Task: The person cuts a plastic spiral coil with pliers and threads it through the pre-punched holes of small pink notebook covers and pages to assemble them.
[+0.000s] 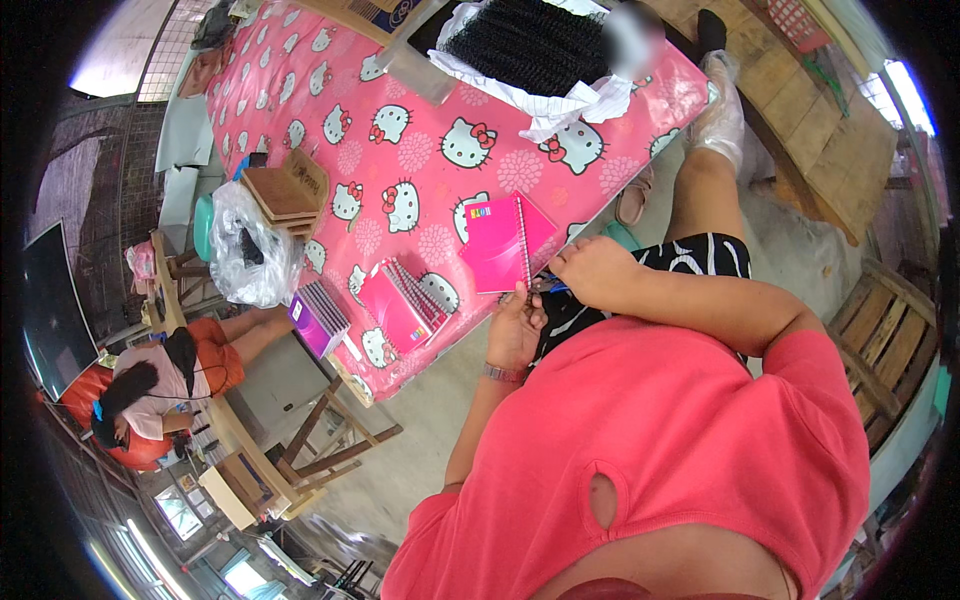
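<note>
Pink spiral notebook (492, 245): at the counter (430, 205) edge, just beyond the left hand (512, 328), spiral running lengthwise away from it. Left hand: nearer, pinching the spiral's near end. Right hand (598, 273): rightward, curled around blue-handled tool (553, 287).

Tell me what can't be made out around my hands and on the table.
All in the head view:
- Blue object: mostly covered by the right hand, so its kind is unclear.
- Pink notebook: bottom corner by the spiral hidden by the left hand.
- Cardboard box: cut off by the top edge.
- Plastic bag: creases obscure the dark contents.
</note>
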`<state>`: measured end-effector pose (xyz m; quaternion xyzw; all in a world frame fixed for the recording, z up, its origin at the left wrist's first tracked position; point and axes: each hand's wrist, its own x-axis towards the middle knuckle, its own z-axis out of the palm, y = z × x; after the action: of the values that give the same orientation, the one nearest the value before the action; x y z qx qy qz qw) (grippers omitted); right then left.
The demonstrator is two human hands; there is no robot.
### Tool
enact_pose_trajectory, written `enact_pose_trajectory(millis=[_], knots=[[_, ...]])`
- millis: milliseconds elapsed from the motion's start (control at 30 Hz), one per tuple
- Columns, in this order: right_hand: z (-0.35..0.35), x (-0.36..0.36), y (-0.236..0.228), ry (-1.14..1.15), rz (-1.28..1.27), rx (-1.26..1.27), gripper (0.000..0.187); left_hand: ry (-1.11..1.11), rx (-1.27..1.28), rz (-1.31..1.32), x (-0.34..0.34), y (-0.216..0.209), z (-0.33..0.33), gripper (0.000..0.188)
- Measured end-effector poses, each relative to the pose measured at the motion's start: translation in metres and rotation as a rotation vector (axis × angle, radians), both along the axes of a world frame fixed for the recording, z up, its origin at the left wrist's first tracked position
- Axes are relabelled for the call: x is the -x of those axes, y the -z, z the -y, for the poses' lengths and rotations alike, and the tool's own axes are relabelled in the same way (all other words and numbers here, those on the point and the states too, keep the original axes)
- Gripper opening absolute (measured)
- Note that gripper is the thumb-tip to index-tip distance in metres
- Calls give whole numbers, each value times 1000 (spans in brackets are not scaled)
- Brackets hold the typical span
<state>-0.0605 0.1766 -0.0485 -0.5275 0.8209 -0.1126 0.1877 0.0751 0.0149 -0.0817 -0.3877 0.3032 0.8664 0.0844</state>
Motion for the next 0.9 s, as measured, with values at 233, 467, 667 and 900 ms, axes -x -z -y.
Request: enact_pose_trajectory(millis=[233,467,667,900], knots=[[-9,-2,8,30,50,74,34,-20,-47,-7,0,1,1,25],[-8,-3,13,124,256,56,29,-5,-128,-55,-3,10,5,26],[2,10,12,277,1234,-237,51,9,-40,-129,-4,9,8,32],[-18,17,13,117,694,-60,65,107,619,-158,-8,-75,162,15]])
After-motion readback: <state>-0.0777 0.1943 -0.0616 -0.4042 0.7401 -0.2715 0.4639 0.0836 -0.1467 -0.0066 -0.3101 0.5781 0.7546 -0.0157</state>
